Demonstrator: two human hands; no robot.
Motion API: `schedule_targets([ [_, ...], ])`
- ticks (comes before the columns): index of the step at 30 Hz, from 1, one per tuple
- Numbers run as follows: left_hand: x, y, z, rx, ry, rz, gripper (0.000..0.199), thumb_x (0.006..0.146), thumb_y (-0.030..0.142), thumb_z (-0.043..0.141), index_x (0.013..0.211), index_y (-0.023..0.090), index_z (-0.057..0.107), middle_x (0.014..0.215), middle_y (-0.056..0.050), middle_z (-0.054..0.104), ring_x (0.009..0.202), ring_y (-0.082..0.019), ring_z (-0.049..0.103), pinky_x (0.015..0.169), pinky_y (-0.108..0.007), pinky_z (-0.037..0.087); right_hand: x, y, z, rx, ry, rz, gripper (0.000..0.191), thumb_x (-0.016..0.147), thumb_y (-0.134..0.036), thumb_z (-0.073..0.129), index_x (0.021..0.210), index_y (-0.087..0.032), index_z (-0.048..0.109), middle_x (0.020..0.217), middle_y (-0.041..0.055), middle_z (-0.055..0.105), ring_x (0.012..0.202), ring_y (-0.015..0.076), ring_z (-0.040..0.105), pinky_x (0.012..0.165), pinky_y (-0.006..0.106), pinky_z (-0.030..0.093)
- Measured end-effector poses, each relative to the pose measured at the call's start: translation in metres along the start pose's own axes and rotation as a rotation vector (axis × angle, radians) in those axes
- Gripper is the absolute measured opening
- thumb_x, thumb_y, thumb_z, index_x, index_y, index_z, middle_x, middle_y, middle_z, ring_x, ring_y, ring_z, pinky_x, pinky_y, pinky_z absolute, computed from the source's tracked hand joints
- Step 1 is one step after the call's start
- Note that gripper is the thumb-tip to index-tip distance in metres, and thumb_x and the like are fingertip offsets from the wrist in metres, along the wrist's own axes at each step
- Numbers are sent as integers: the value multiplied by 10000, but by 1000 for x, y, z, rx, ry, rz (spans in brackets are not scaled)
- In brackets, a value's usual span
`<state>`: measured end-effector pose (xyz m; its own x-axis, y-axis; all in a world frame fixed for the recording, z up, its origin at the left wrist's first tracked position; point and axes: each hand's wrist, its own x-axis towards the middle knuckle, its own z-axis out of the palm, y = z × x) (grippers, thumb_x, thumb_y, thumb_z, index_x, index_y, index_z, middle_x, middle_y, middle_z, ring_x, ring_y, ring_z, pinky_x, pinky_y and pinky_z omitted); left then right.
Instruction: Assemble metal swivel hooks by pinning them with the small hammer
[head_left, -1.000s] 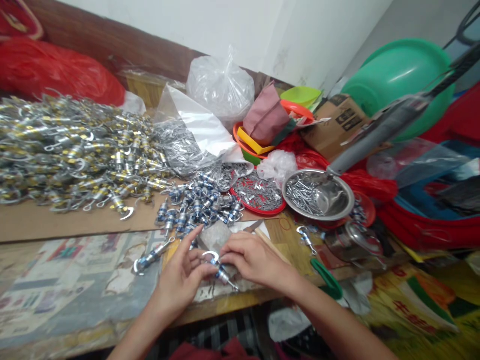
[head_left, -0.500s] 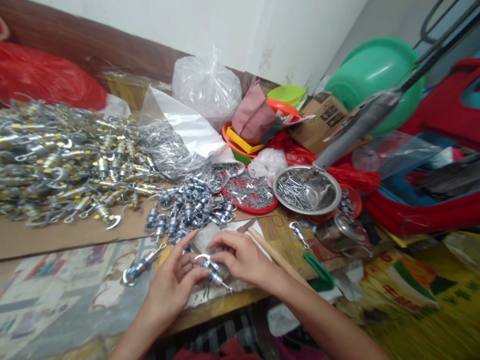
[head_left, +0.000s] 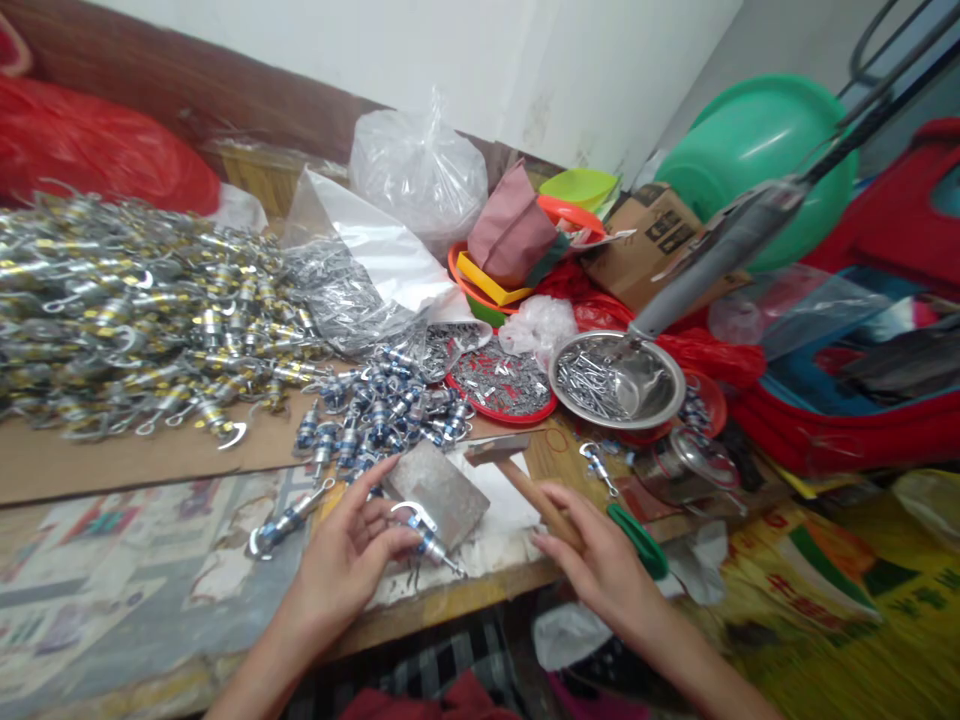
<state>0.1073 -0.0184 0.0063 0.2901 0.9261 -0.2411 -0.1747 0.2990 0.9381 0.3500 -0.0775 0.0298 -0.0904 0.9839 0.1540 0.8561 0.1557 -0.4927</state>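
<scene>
My left hand point(head_left: 360, 540) pinches a small blue-and-silver metal fitting with a curved hook point(head_left: 426, 540) at the near edge of a flat grey metal block point(head_left: 442, 490). In my right hand point(head_left: 596, 540) is the wooden handle of a hammer point(head_left: 544, 497), its head tilted up to the right of the block. Behind the block lies a heap of similar blue-and-silver fittings point(head_left: 375, 410). One more fitting point(head_left: 289, 520) rests left of my left hand, and another point(head_left: 598, 468) lies beyond the hammer.
A large pile of gold-and-silver fittings point(head_left: 135, 310) covers the left side. Small metal pieces fill a red tray point(head_left: 517, 415), and pins lie in a steel bowl point(head_left: 667, 405). Green-handled scissors or a similar tool point(head_left: 637, 540) lie at right. A green basin point(head_left: 757, 170) stands behind.
My right hand has left the fitting, moved right and taken hold of the hammer, whose head is now raised. The left hand stays in place with the fitting.
</scene>
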Motion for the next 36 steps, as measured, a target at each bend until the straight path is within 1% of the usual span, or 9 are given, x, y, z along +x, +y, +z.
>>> schedule_targets([
  [4,1,2,1,15,24,11,705,645,201,645,1260,139,307,670,34,619,629,-128,619,615,-233,526,-5,-32,-18,14,10,-276,482,853,-143,465,1304,-278,362,1067,43,609,933,157,593,766,237,490],
  [7,2,3,2,23,51,19,701,620,203,661,1235,141,332,654,37,622,604,-131,623,601,-238,525,-7,-39,-17,19,101,-329,510,858,-104,442,1325,-275,331,1004,53,616,865,149,602,719,240,494],
  [12,2,4,4,21,70,28,661,600,206,669,1182,137,362,633,39,623,592,-135,625,591,-247,524,-10,-36,-5,-85,-175,-227,484,868,-123,391,1329,-260,338,829,45,624,713,150,604,657,261,508],
  [18,1,5,3,45,83,26,636,587,215,680,1158,167,404,637,35,649,611,-164,650,615,-299,539,-22,-25,6,33,-110,-126,463,870,-170,408,1317,-283,358,1004,57,637,881,183,611,769,298,508],
  [22,0,7,-4,289,93,2,239,597,285,674,803,170,638,676,-34,708,664,-218,662,689,-362,530,-15,5,7,101,14,92,437,843,-278,482,1274,-224,434,1207,69,553,1072,209,540,877,324,462],
  [25,-1,7,-10,518,153,75,165,626,356,656,677,207,703,736,-52,718,742,-242,646,767,-390,490,1,30,5,23,-58,230,431,837,-300,474,1242,-155,474,1198,108,559,1069,229,544,903,367,432],
  [28,2,4,-13,618,186,235,150,628,381,659,637,244,719,866,-49,684,854,-238,614,817,-355,455,27,41,3,-115,-133,187,321,860,-299,434,1108,-170,594,1041,91,645,943,209,603,831,335,460],
  [32,7,3,-9,677,154,363,146,675,373,623,647,263,714,798,-27,643,784,-197,606,723,-285,463,88,45,2,-328,17,79,293,876,-172,392,1076,-162,606,1031,97,624,958,172,568,834,271,423],
  [36,5,6,-7,693,101,330,138,696,355,608,665,273,715,742,-11,661,722,-184,616,679,-264,467,151,55,9,-381,-21,103,287,765,-38,473,946,-144,667,925,131,653,909,225,582,800,314,420],
])
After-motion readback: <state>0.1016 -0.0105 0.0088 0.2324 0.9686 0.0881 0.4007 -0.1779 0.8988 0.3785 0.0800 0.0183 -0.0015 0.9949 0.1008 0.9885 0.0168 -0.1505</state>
